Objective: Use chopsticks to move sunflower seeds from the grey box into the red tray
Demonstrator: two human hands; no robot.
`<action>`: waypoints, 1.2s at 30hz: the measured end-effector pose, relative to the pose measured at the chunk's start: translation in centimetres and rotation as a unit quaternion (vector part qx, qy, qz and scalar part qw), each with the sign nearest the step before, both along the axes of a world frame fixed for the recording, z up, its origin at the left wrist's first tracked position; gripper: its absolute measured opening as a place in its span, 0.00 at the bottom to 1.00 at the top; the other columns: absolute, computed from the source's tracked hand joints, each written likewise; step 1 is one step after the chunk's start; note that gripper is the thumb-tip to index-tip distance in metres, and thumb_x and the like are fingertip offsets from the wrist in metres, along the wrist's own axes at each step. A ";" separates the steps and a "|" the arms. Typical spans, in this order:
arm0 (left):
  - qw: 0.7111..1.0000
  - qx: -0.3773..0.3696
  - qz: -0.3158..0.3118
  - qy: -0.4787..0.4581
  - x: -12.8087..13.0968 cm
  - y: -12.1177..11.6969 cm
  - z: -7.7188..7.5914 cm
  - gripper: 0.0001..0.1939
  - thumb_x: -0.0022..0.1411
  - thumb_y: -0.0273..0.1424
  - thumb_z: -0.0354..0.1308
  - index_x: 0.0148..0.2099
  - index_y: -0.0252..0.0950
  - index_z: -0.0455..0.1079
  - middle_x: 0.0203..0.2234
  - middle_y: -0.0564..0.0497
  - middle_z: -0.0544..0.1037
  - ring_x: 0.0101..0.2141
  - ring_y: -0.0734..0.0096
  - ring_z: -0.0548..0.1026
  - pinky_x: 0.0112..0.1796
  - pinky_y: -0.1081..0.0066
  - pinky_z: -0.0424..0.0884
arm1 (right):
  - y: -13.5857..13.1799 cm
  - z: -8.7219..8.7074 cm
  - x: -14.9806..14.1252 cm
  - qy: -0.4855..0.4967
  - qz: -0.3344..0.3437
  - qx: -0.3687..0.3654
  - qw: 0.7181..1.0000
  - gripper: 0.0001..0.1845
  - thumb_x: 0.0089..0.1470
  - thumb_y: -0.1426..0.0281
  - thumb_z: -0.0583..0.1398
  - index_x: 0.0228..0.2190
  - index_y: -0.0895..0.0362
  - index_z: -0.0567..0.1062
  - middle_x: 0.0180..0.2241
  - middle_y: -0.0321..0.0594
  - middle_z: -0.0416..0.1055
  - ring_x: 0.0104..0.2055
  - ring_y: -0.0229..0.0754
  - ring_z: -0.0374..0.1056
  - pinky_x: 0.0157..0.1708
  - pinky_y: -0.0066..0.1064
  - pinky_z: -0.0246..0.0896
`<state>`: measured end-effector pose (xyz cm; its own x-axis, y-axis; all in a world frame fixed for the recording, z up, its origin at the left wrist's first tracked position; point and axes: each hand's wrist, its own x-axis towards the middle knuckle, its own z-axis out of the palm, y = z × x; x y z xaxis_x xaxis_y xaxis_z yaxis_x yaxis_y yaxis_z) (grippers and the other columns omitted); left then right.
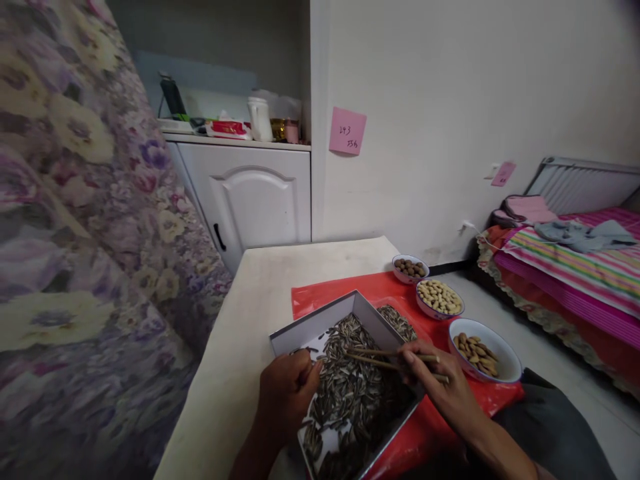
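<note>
A shallow grey cardboard box [300,333] full of striped sunflower seeds [350,393] rests on a red plastic sheet [390,287] on a pale table [260,293]. My left hand [287,393] grips the box's left rim, fingers curled over the edge. My right hand [440,387] holds a pair of wooden chopsticks [380,357] whose tips reach left into the seeds. A bowl of sunflower seeds [400,320] sits just behind the box.
Three bowls stand right of the box: brown nuts [410,268], peanuts [440,298], almonds [483,357]. A flowered curtain [85,220] hangs at the left. A white cabinet [250,193], a pink note [347,131] on the wall, and a bed [575,267] at right.
</note>
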<state>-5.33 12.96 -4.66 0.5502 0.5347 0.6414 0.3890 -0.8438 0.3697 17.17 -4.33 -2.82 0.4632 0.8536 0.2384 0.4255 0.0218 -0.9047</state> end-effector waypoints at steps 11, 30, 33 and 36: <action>1.000 -0.022 0.003 0.005 0.0 0.2 -0.1 0.20 0.65 0.33 0.51 0.21 0.37 0.50 0.14 0.60 0.57 0.18 0.80 0.59 0.24 0.76 0.53 | -1.8 2.0 1.4 0.080 -0.084 0.027 0.993 0.18 0.58 0.54 0.60 0.35 0.56 0.79 0.25 0.39 0.76 0.27 0.43 0.73 0.27 0.29 0.68; 1.000 -0.026 0.001 -0.007 -0.1 0.1 -0.2 0.21 0.65 0.35 0.51 0.22 0.37 0.50 0.15 0.60 0.57 0.19 0.79 0.58 0.24 0.76 0.54 | -4.7 3.9 3.4 0.044 -0.147 0.061 0.986 0.17 0.55 0.54 0.62 0.35 0.56 0.80 0.24 0.39 0.76 0.25 0.43 0.72 0.27 0.30 0.69; 0.999 -0.034 -0.003 -0.005 -0.1 0.1 -0.2 0.21 0.65 0.35 0.50 0.21 0.37 0.50 0.15 0.60 0.57 0.19 0.79 0.58 0.24 0.76 0.54 | -3.5 3.3 2.1 0.027 -0.088 0.023 0.995 0.18 0.57 0.54 0.60 0.34 0.56 0.80 0.22 0.38 0.74 0.25 0.43 0.71 0.25 0.30 0.67; 0.999 -0.038 -0.006 -0.008 -0.1 0.1 -0.1 0.20 0.65 0.34 0.51 0.21 0.37 0.51 0.15 0.59 0.58 0.19 0.79 0.59 0.24 0.76 0.53 | -2.4 2.3 1.2 0.033 -0.056 0.008 0.998 0.18 0.60 0.55 0.58 0.35 0.57 0.78 0.23 0.38 0.73 0.25 0.42 0.71 0.26 0.30 0.65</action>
<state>-5.46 13.06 -4.79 0.5468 0.5764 0.6073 0.3732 -0.8171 0.4395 18.33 -6.75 -0.51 0.5702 0.7922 0.2175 0.3656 -0.0076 -0.9308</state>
